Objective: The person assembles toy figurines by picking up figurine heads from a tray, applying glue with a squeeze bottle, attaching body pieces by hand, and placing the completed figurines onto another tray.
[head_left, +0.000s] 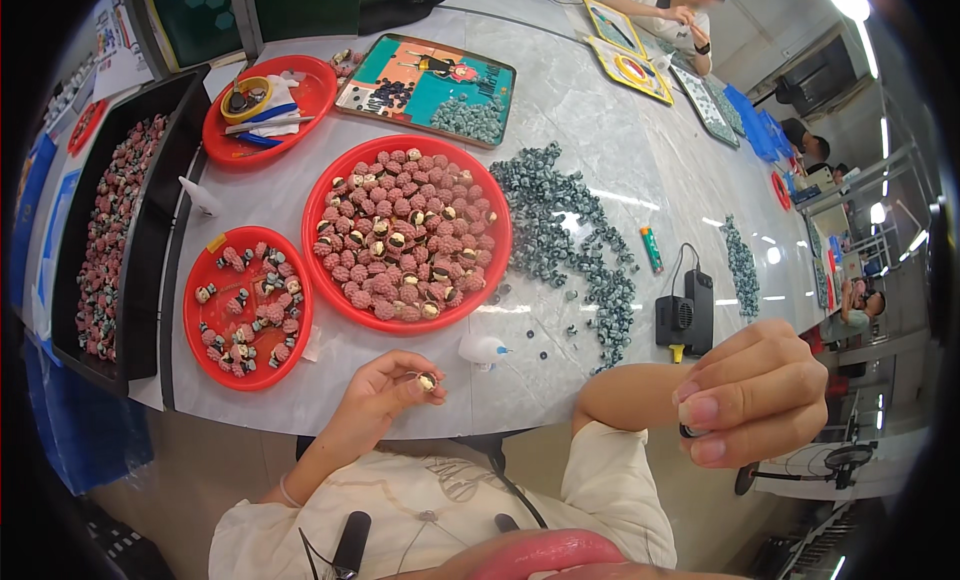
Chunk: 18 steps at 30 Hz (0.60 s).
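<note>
Near the table's front edge, my left hand [378, 398] pinches a small doll head [427, 381] with a cream face and dark edge. Raised at the right, closer to the camera, is my right hand [760, 400]. Its fingertips close on a small dark piece [690, 431], mostly hidden by the fingers. Between the hands a white glue bottle [480, 349] with a blue tip lies on the table. Beyond my left hand stands a round red basin [312, 250] full of pink knobbly doll heads [420, 210], some showing cream faces.
Assembled figures lie in a smaller red tray [192, 325] and a long black bin [150, 280]. Dark teal parts [575, 220] are heaped right of the basin. A black fan-like device [685, 315], green tube [651, 250], picture tray [425, 45] and red tool dish [325, 85] surround them. Co-workers sit farther off.
</note>
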{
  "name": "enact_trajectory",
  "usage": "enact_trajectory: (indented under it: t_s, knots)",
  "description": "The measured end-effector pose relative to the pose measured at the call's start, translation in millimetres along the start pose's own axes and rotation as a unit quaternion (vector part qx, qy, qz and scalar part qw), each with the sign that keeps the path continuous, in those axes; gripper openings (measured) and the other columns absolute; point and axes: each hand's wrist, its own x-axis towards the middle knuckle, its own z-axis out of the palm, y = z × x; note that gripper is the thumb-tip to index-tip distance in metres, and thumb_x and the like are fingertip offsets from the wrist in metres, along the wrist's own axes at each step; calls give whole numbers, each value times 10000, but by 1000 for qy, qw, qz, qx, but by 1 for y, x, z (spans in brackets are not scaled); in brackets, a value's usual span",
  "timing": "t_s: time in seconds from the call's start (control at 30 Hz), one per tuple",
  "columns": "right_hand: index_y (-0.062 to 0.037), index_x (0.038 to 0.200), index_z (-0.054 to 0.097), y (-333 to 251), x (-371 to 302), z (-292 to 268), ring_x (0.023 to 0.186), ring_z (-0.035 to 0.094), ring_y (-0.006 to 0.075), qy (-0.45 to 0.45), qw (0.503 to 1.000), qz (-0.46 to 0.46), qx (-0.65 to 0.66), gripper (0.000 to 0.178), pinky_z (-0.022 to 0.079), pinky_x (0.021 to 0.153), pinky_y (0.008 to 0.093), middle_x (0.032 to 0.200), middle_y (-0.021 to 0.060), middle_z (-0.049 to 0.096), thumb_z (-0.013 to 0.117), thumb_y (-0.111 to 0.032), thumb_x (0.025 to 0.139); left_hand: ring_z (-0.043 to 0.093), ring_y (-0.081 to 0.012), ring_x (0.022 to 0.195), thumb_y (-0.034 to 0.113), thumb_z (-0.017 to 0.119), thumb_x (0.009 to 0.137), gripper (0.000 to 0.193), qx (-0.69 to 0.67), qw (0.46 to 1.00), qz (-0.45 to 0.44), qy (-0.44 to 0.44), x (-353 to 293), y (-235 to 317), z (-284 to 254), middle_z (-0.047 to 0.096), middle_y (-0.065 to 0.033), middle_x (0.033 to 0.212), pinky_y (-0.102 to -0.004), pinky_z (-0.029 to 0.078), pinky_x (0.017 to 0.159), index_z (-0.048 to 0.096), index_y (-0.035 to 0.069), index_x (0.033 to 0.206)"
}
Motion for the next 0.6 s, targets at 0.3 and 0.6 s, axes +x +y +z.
enact_trajectory:
  t_s: [0.3, 0.6]
  knots:
    - [10, 749, 647, 2, 0, -2, 593, 608, 173, 16, 999, -17, -44, 81, 508, 516, 217, 805, 152, 631, 644, 31, 671, 576, -178, 902, 119, 556, 862, 224, 13, 1000, 2, -10, 1, -1, -2, 562, -113, 1012, -327, 465, 836, 508, -13, 1037]
    - [-6, 770, 641, 0, -1, -4, 578, 608, 162, 13, 997, -14, -73, 90, 485, 487, 203, 807, 151, 630, 643, 16, 683, 576, -177, 905, 113, 552, 864, 215, 12, 1000, 3, -12, 0, -1, -2, 562, -114, 1011, -329, 467, 837, 509, -11, 1034]
